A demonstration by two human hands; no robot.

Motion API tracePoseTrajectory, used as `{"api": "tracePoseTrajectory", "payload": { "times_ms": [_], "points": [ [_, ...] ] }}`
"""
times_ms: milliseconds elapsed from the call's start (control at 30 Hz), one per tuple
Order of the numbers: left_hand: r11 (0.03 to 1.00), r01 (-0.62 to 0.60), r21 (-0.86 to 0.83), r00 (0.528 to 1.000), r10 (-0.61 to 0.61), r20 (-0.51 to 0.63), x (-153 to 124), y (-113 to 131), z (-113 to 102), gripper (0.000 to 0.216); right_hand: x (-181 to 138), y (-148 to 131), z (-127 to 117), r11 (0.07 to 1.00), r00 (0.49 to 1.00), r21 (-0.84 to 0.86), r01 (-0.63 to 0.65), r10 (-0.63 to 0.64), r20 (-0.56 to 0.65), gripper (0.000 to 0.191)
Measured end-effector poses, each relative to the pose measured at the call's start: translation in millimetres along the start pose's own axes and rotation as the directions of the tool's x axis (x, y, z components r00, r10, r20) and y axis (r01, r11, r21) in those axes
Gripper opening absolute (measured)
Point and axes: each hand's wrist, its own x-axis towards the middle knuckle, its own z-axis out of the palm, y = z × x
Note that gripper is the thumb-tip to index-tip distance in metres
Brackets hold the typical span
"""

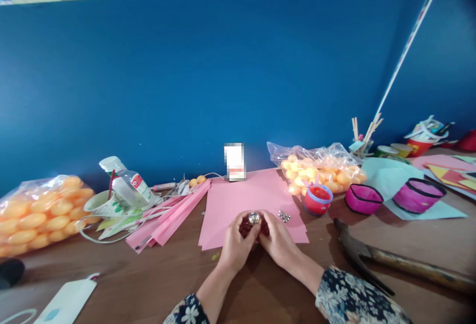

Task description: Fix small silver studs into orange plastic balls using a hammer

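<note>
Between my two hands, over the near part of the pink paper sheets (238,195), is a shiny, silvery, rounded piece (254,218); I cannot make out its exact kind. My left hand (240,237) has its fingers and thumb closed round the piece from the left. From the other side, my right hand (277,237) holds it too, fingers curled and thumb near its lower edge. Just right of my right fingers, a small cluster of silvery bells or beads (284,216) lies on the paper.
Bags of orange balls stand at left (40,215) and right (320,170). A claw hammer (409,262) lies at front right, near a red cup (318,200) and magenta fabric bands (364,199). Pink strips (178,220) and a bottle (130,185) are at left. A blue partition (223,76) rises behind.
</note>
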Motion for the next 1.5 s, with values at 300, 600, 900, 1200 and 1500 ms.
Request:
{"api": "tracePoseTrajectory", "payload": {
  "times_ms": [300, 600, 900, 1200, 1500],
  "points": [
    [1.000, -0.010, 0.015, 1.000, 0.010, 0.012, 1.1, 1.0, 0.0, 0.029, 0.8, -2.9, -0.1, 1.000, 1.000, 0.006, 0.000, 0.000, 0.002, 0.036],
    [1.000, -0.006, 0.018, 1.000, 0.005, 0.018, 1.3, -3.6, -0.3, 0.031, 0.1, -0.5, 0.8, 1.000, 1.000, 0.016, -0.011, 0.011, -0.007, 0.036],
    [1.000, 0.013, 0.011, 1.000, -0.013, 0.027, 0.1, -2.7, -0.6, 0.028, 0.4, -3.3, -0.2, 1.000, 1.000, 0.031, -0.001, 0.000, 0.002, 0.032],
    [1.000, 0.013, 0.027, 1.000, -0.014, 0.022, -0.5, -2.4, -0.8, 0.026, 0.8, -2.8, -1.1, 1.000, 1.000, 0.012, 0.009, -0.009, 0.023, 0.028],
    [0.998, -0.019, 0.060, 0.998, 0.022, -0.054, 2.5, -14.1, -1.4, 0.032, -0.3, 0.8, 2.3, 1.000, 1.000, -0.004, 0.007, -0.007, 0.001, 0.034]
  ]
}}
